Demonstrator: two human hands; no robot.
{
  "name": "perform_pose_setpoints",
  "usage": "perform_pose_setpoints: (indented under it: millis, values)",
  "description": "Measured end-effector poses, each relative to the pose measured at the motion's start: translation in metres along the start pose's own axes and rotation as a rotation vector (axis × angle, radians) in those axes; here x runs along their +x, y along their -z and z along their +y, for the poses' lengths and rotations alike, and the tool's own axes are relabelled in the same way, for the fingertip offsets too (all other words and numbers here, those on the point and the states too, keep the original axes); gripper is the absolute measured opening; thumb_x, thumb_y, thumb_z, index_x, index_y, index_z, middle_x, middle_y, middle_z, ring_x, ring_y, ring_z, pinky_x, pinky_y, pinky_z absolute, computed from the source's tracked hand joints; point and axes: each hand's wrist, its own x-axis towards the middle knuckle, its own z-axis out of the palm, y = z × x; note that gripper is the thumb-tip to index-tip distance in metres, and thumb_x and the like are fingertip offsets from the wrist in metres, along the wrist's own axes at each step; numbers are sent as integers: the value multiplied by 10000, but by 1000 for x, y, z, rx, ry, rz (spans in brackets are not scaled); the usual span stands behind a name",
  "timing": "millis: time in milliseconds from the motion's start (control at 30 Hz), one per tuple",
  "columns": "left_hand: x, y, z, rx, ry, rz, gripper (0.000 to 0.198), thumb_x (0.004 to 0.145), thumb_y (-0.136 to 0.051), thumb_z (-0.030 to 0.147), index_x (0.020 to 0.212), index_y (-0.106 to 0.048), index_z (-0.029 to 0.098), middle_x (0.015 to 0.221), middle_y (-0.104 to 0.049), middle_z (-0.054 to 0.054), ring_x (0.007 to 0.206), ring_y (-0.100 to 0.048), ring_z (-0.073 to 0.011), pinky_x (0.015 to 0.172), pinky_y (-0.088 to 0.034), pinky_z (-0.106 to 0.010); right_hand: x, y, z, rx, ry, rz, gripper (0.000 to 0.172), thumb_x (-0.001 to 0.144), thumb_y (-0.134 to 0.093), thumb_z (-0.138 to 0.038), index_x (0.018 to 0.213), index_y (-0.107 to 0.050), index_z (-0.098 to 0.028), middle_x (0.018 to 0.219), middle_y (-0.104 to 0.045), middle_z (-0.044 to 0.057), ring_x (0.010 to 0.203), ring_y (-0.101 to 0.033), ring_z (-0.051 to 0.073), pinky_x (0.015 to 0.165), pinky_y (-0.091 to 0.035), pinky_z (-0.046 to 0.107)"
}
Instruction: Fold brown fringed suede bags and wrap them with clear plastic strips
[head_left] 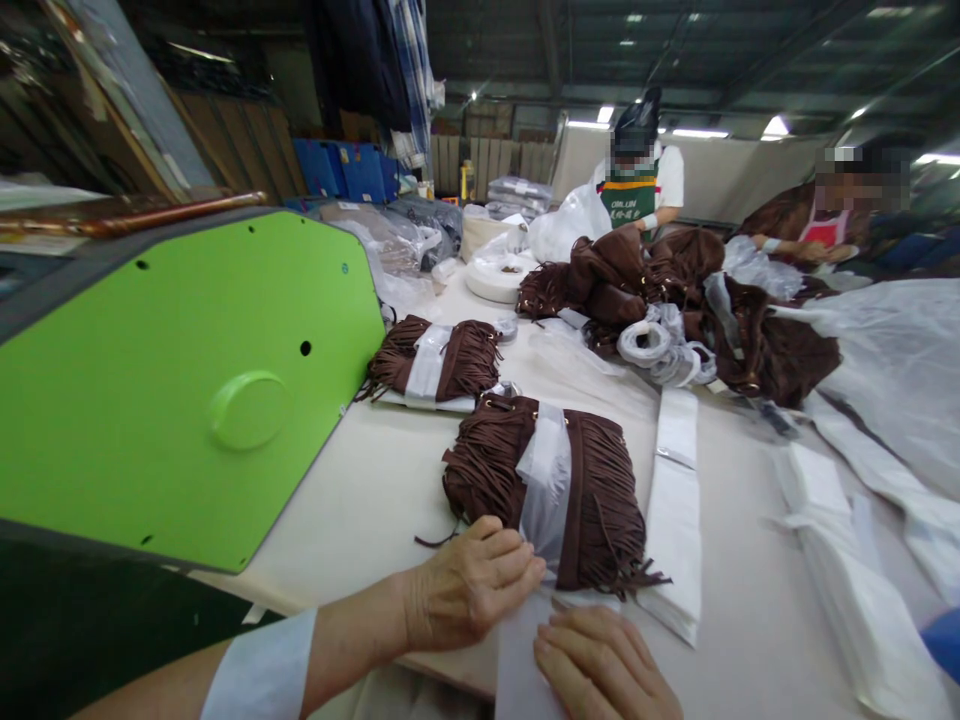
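A dark brown fringed bag [600, 480] lies in front of me, with a translucent white strip [546, 490] wrapped round its middle. At the bag's near edge, my left hand [476, 582] is closed, its fingers bent and pinching the strip. My right hand [604, 665] is just below and to the right, fingers together and bent over the loose part of the strip that runs toward the table's front edge. Its thumb is hidden, and the bottom of the picture cuts the hand off. Behind sits a second brown fringed bag [472, 360], banded in the same way.
A large green machine panel [187, 400] stands on the left. White folded strips [675, 500] lie right of the bag. Further back are a pile of brown bags [615, 270], a white roll [495, 275] and clear plastic [900, 350]. Two people work across the table.
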Motion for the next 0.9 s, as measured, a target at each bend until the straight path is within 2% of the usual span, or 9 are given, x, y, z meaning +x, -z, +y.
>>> perform_pose_setpoints:
  millis: [100, 233, 267, 400, 500, 600, 700, 767, 900]
  values:
    - [-2, 8, 2, -121, 83, -54, 324, 775, -516, 180, 1081, -522, 72, 1015, -610, -92, 888, -519, -197, 756, -359, -378, 28, 8, 19, 90, -60, -68, 250, 906, -397, -207, 927, -646, -213, 733, -691, 32, 740, -657, 138, 707, -541, 243]
    - [1, 5, 9, -247, 279, 51, 79, 806, -472, 184, 827, -532, 136, 825, -600, -39, 808, -507, -179, 722, -338, -368, 56, 5, 41, 97, -249, -196, 235, 899, -413, -197, 904, -647, -187, 796, -671, 48, 751, -638, 118, 668, -524, 181]
    - [3, 3, 11, -228, 323, 92, 95, 837, -439, 153, 803, -526, 138, 765, -584, -29, 779, -506, -169, 705, -337, -357, 58, 1, 45, 93, -323, -207, 234, 900, -421, -209, 875, -653, -192, 786, -664, 42, 727, -635, 113, 643, -518, 171]
    - [10, -9, 16, -124, 436, 234, 198, 893, -374, 103, 1018, -525, 78, 706, -568, -31, 707, -510, -152, 665, -362, -333, 54, -18, 55, 138, -593, -236, 286, 914, -428, -312, 776, -656, -210, 706, -628, 11, 636, -610, 100, 586, -492, 168]
    - [11, -13, 15, -118, 483, 290, 318, 911, -386, 123, 1202, -415, -2, 770, -599, -65, 721, -516, -151, 702, -402, -340, 46, -27, 59, 119, -673, -262, 309, 908, -438, -371, 769, -664, -213, 674, -615, 1, 595, -594, 98, 549, -467, 172]
    - [9, -15, 14, -83, 451, 266, 323, 907, -380, 102, 1220, -434, 45, 744, -577, -46, 702, -492, -152, 679, -403, -335, 41, -31, 60, 64, -678, -267, 315, 900, -447, -393, 761, -666, -216, 666, -615, 1, 602, -598, 103, 548, -456, 177]
    - [8, -16, 14, -14, 408, 256, 282, 892, -359, 87, 1102, -548, 88, 754, -530, -61, 722, -475, -169, 652, -384, -326, 39, -34, 57, -5, -701, -240, 344, 911, -417, -404, 746, -653, -218, 660, -606, -1, 610, -594, 107, 561, -447, 189]
    - [10, -16, 14, 49, 374, 231, 292, 897, -324, 103, 1029, -583, 77, 847, -536, -104, 799, -490, -196, 683, -388, -346, 38, -35, 56, -35, -687, -233, 340, 916, -407, -399, 760, -651, -221, 660, -607, -1, 612, -590, 108, 566, -440, 191]
    - [19, -14, 13, 150, 254, 59, 312, 897, -295, 149, 932, -598, 81, 892, -547, -115, 802, -503, -211, 687, -377, -373, 41, -37, 54, -115, -661, -218, 404, 924, -373, -418, 677, -615, -209, 617, -585, 5, 576, -559, 114, 548, -413, 205]
